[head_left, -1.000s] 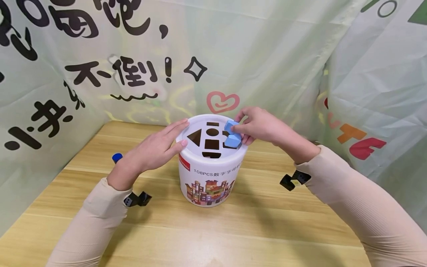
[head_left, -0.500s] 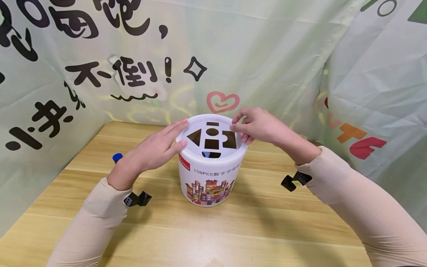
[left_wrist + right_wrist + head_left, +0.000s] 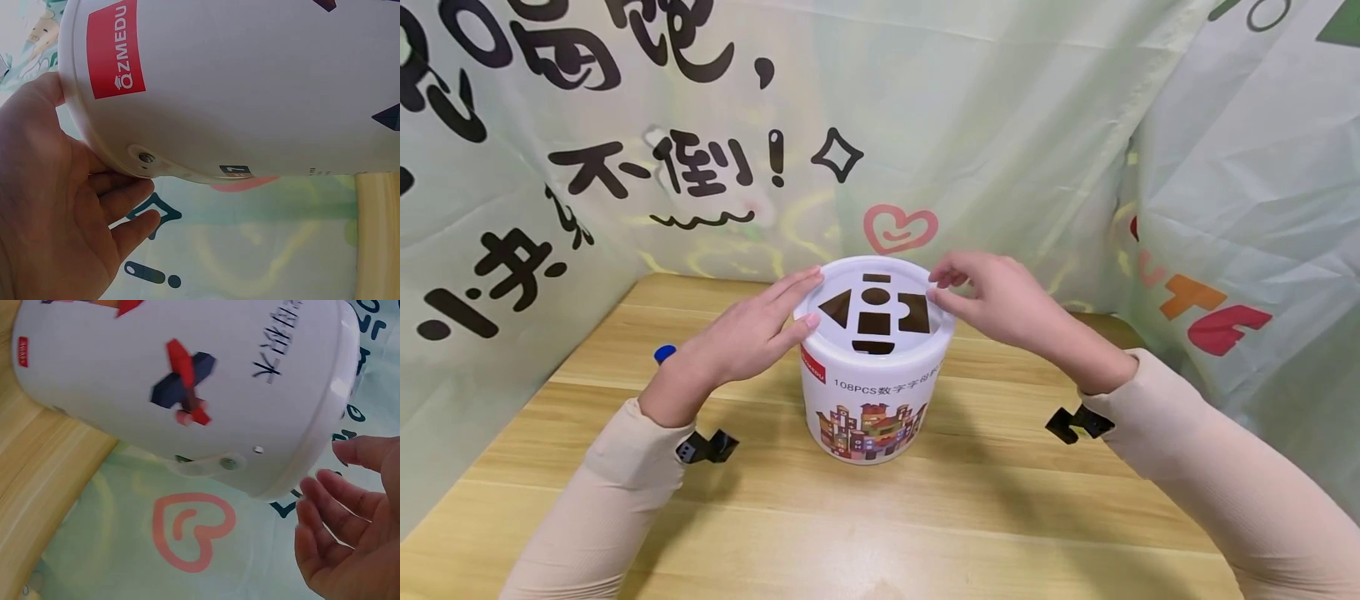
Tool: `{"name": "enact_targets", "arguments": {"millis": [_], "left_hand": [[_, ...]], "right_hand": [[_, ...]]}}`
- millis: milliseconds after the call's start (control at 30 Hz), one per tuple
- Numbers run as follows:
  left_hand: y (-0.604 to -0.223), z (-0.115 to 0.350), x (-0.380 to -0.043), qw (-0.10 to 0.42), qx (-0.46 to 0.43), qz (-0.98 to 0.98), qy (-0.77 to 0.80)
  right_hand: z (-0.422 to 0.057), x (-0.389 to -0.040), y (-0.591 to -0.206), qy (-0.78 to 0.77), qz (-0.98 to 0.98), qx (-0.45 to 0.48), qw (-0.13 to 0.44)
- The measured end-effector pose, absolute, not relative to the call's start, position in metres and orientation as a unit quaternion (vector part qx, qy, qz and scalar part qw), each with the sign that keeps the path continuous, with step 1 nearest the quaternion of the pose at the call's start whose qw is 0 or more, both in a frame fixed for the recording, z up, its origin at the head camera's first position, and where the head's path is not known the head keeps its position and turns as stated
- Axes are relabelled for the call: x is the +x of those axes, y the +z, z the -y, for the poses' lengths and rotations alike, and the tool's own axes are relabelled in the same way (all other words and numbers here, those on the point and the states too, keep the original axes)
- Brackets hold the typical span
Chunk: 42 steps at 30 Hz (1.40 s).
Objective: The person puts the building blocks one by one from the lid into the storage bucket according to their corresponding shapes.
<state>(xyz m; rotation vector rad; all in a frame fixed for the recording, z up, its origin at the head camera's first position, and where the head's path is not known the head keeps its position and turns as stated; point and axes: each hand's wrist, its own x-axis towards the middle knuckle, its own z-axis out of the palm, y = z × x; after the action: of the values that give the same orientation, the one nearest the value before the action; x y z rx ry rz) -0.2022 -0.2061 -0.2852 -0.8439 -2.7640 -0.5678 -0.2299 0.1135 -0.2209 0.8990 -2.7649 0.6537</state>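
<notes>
A white toy-block bucket (image 3: 880, 392) stands upright on the table, with printed block pictures on its wall. Its white lid (image 3: 910, 343) has several cut-out holes: triangle, circle, rectangles, an arch and a slot. My left hand (image 3: 741, 340) rests on the left side of the rim, thumb and fingers spread and nearly straight. In the left wrist view, the fingers lie along the edge by the handle rivet (image 3: 146, 158). At the right rim, my right hand (image 3: 1003, 300) has its fingers loosely bent, holding nothing. The right wrist view shows the fingertips (image 3: 307, 486) just beside the rim.
A blue piece (image 3: 664, 353) lies on the wooden table (image 3: 850, 533), partly behind my left wrist. Printed cloth hangs (image 3: 1037, 125) behind and on both sides. Black wrist cameras (image 3: 1078, 423) sit on both cuffs.
The blue arch-shaped block in my right hand went through the lid and is out of sight. My right hand then drew slightly back to the right, fingers loosening. The left hand stayed put.
</notes>
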Motion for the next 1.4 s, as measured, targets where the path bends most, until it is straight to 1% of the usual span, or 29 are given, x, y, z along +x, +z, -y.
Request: {"name": "enact_targets", "arguments": {"millis": [133,267,500,700,833,1167,1400], "left_hand": [[-0.285,0.206,-0.202,0.096,-0.285,0.934,-0.192],[-0.285,0.205,-0.202,0.095,-0.285,0.934,-0.193],[-0.285,0.205,-0.202,0.092,-0.284,0.936,-0.189],[-0.282,0.205,-0.204,0.081,-0.287,0.936,-0.185],[-0.278,0.207,-0.205,0.07,-0.287,0.938,-0.179],[-0.268,0.21,-0.207,0.039,-0.287,0.94,-0.181],[-0.264,0.209,-0.207,0.027,-0.289,0.938,-0.189]], "right_hand": [[-0.118,-0.227,-0.231,0.194,0.912,0.345,0.111],[-0.122,-0.226,-0.241,0.186,0.903,0.369,0.122],[-0.125,-0.225,-0.251,0.139,0.91,0.383,0.079],[-0.129,-0.223,-0.261,0.142,0.904,0.396,0.078],[-0.128,-0.221,-0.265,0.155,0.906,0.388,0.065],[-0.126,-0.217,-0.265,0.142,0.915,0.375,0.037],[-0.128,-0.216,-0.264,0.134,0.92,0.367,0.023]]}}
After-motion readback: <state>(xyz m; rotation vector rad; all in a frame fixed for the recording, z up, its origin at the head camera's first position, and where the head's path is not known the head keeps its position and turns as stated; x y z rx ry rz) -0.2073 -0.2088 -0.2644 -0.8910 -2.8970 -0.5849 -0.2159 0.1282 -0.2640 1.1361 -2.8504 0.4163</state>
